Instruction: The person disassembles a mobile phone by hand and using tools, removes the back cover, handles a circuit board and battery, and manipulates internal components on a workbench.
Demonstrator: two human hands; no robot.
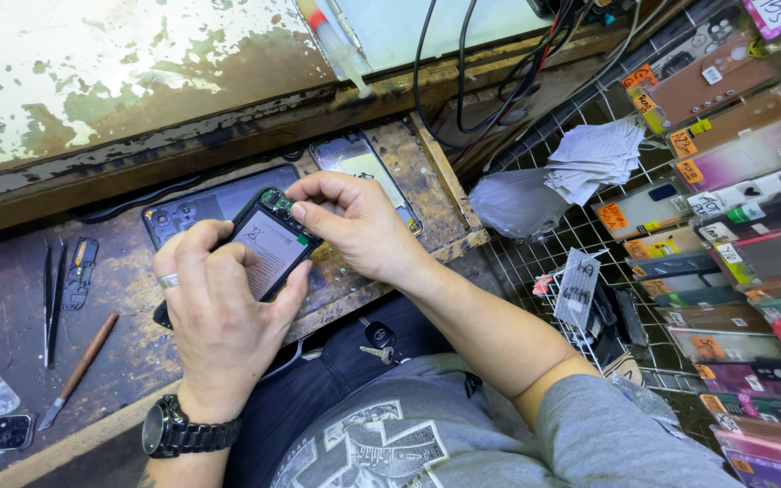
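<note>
A person is sitting at a worn bench. Nearest are a grey shirt [463, 434] and dark trousers, with a key [378, 352] lying on the lap. The left hand [219, 307] is wearing a black watch [174, 429] and a ring. It is wrapping its fingers around an opened phone [268, 246], gripping it from below and tilting it up over the bench [11, 298]. The right hand [350, 221] is pinching closed at the top end of the phone, its fingertips touching the small green board there.

To the left on the bench, a knife [79, 370] with a brown handle is lying near black tweezers [51, 303]. A small camera part [11, 432] is sitting at the near left corner. Just behind the phone, a dark back cover [196, 210] and a phone frame [363, 163] are lying flat.

To the right, a wire rack [544, 262] is holding many flat packs [734, 262] of phone cases in pink, purple, brown and green. Most are showing small orange square labels at one corner. A bunch of white paper tags [594, 158] is hanging near the top of the rack. Farther back, black cables [490, 81] are looping past a wall with peeling paint [92, 81].
</note>
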